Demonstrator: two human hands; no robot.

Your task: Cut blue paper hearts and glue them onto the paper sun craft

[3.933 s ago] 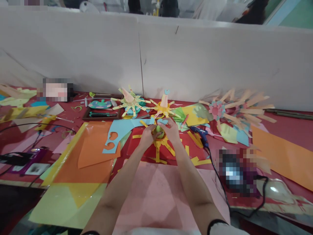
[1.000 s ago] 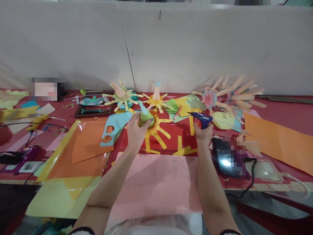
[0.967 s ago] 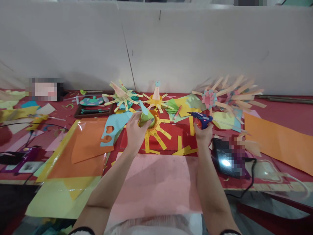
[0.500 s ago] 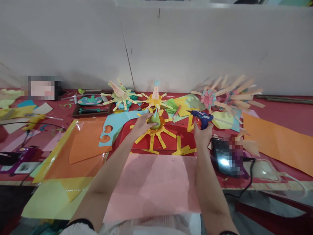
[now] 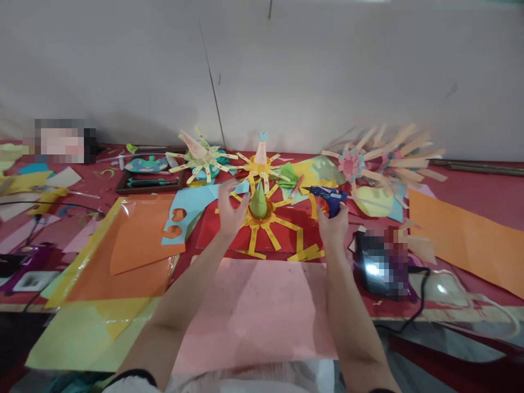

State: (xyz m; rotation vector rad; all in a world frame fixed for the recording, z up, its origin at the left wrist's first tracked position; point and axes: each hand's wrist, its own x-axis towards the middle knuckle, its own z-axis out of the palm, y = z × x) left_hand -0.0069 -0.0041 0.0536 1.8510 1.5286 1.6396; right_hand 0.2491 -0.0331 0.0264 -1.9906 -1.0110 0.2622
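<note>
A green paper cone (image 5: 258, 203) stands upright in the middle of a yellow paper ring with strips (image 5: 271, 237) fanning out like rays. The piece rests on red card (image 5: 229, 232). My left hand (image 5: 231, 210) is just left of the cone, fingers spread and holding nothing. In my right hand (image 5: 333, 224) is a blue glue gun (image 5: 331, 195), its nozzle pointing left above a yellow strip. Behind the green cone stands a similar piece with a pale pink cone (image 5: 261, 154), topped by a small blue heart.
Light blue paper with cut-outs (image 5: 186, 210) and orange paper (image 5: 143, 234) lie at left. Pink paper (image 5: 262, 305) covers the front edge. A dark phone (image 5: 374, 262) lies right of my right arm. Another rayed paper piece (image 5: 202, 158) stands behind, near a tool tray (image 5: 149, 185).
My left hand has let go of the green cone and moved left, its fingers opening. The glue gun stays in my right hand, slightly further left in view.
</note>
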